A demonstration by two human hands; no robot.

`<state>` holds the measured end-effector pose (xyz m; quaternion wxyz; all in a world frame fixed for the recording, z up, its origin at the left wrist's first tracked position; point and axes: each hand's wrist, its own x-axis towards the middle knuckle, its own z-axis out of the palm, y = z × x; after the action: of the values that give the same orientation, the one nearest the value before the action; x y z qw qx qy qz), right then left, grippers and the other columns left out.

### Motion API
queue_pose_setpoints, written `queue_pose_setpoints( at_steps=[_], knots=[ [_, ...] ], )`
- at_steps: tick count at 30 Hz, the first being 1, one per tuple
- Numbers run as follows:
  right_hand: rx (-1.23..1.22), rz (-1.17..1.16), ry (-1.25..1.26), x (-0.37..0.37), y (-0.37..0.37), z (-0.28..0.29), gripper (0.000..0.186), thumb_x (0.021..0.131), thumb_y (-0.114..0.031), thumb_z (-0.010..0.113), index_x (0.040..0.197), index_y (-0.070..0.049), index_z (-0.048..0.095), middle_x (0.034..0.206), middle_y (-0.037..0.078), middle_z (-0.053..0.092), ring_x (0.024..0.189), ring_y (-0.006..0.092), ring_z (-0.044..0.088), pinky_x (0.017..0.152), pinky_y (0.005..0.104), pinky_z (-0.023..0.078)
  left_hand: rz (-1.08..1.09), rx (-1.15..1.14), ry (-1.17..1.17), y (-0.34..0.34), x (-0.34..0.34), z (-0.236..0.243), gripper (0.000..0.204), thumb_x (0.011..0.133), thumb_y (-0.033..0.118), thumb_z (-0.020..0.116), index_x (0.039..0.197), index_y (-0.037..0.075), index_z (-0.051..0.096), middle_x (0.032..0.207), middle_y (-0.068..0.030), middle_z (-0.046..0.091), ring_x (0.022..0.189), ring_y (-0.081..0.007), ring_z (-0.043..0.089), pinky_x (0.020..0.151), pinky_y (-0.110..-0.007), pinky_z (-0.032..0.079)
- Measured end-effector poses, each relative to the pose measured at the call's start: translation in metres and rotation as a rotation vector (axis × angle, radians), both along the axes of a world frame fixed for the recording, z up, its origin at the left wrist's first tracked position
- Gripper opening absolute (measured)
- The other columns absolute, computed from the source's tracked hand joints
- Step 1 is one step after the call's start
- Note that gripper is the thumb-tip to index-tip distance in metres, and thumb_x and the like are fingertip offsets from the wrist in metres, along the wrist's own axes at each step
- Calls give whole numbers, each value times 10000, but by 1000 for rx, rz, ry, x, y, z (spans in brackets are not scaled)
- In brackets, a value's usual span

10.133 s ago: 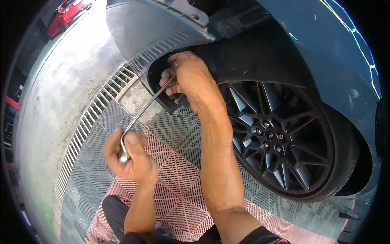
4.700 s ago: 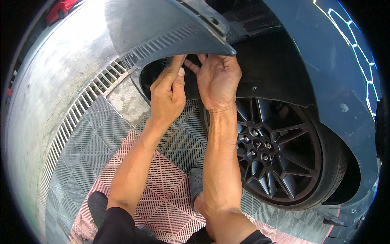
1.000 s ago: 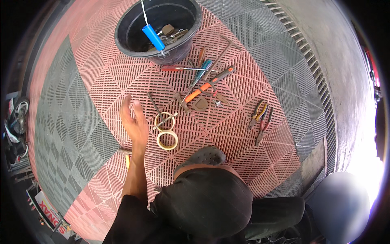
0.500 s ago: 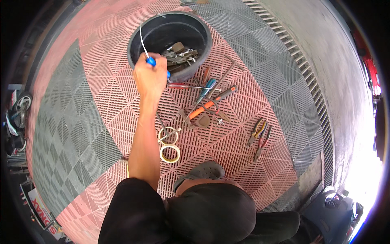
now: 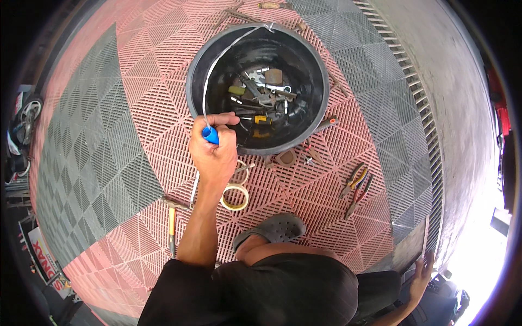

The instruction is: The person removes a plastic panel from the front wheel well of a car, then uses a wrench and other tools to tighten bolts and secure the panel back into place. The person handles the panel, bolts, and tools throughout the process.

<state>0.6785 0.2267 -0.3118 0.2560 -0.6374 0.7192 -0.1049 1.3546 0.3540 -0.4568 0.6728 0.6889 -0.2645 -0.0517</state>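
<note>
My left hand grips the blue handle on the white cord of a black bucket. Inside the bucket lie several metal tools and a yellow-and-black screwdriver. Close by on the floor are tape rolls, a yellow-handled hammer and a wrench, partly behind my left arm. An orange-handled tool and other pieces are partly hidden by the bucket. Two pairs of pliers lie to the right. My right hand is low at the right edge, fingers apart, holding nothing.
Pink and grey grated tiles cover the floor. A slotted drain runs beside a concrete strip on the right. A motorbike stands at the far left. My clog is just below the tape rolls.
Earlier both hands worked in the wheel arch; the view has since turned to the tools. My left hand took the handle, and the bucket is nearer. My right hand has appeared at lower right.
</note>
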Motion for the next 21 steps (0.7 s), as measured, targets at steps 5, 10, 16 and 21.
queue_pose_setpoints(
  at_steps=[5,10,16,21],
  knots=[
    [164,202,190,134,-42,43,600,1142,-343,602,1641,-35,474,1615,181,556,1384,322,604,1174,441,465,9,55,-123,25,-16,-11,155,942,-107,516,1039,-10,587,994,-154,781,1009,-247,780,896,-323,574],
    [57,502,365,234,-49,40,592,1101,-304,674,1601,-28,518,1560,189,618,1309,323,655,1147,449,497,11,-14,-5,39,-35,-18,154,960,-112,507,1060,-11,565,1015,-175,778,949,-235,771,817,-324,564],
    [-139,964,103,373,-30,17,445,996,-235,791,1372,-12,704,1369,219,737,1244,397,723,1090,499,559,59,40,-5,33,-40,-17,143,913,-82,567,988,26,625,1023,-125,802,891,-183,611,832,-335,480],
    [-247,1186,-306,497,-17,-19,352,976,-129,791,1300,-1,739,1266,210,769,1161,406,734,1015,477,582,109,87,-14,35,-40,-21,137,876,-55,590,963,46,622,880,-68,777,914,-239,593,902,-398,456]
  ],
)
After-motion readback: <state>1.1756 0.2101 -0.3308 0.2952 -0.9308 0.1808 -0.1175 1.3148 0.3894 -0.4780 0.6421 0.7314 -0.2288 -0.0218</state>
